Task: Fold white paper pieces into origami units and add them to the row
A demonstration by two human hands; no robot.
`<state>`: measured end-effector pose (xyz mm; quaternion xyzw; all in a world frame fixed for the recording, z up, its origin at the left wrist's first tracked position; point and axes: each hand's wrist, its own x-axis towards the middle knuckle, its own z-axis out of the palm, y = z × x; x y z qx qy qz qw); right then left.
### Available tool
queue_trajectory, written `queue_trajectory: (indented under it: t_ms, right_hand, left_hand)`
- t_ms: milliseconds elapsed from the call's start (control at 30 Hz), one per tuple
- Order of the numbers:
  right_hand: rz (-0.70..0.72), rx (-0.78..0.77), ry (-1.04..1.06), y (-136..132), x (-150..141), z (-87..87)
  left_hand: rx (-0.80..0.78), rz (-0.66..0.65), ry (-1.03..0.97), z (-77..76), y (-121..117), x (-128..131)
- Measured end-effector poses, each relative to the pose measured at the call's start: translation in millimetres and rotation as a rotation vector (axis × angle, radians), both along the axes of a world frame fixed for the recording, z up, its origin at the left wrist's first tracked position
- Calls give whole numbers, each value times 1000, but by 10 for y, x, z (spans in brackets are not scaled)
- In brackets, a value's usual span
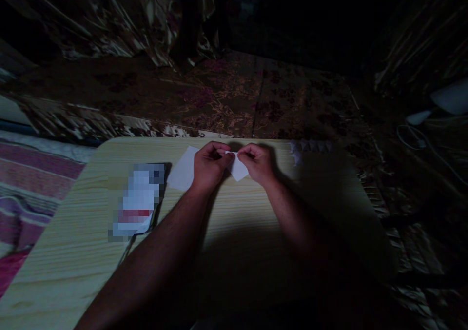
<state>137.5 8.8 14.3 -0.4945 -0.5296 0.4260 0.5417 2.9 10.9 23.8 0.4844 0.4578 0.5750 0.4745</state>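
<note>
A small piece of white paper (237,169), its lower end narrowed to a point, is held between my two hands above the far part of the wooden table (234,213). My left hand (210,164) pinches its left upper edge between thumb and fingers. On the other side, my right hand (258,163) grips the upper right edge with its fingertips. White sheets of paper (182,170) lie on the table just left of my left hand, partly covered by it. Finer folds in the held paper are too dim to make out.
A blurred-out pale object (137,198) with a cable lies at the table's left. Several small folded paper pieces (310,146) line the far right edge. Patterned fabric (234,96) hangs beyond the table, and a striped cloth (36,174) lies at left.
</note>
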Motion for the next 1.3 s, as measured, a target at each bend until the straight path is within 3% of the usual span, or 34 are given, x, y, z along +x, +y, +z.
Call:
queue_trajectory:
  t_ms: [433,1300]
  right_hand:
    - [-24,13,-22,-8,-1,9]
    - [-6,-44,4,41,52,10]
  left_hand:
    - [-24,-15,-113,-27,36,-26]
    - [-18,-30,-119,-27,52,-43]
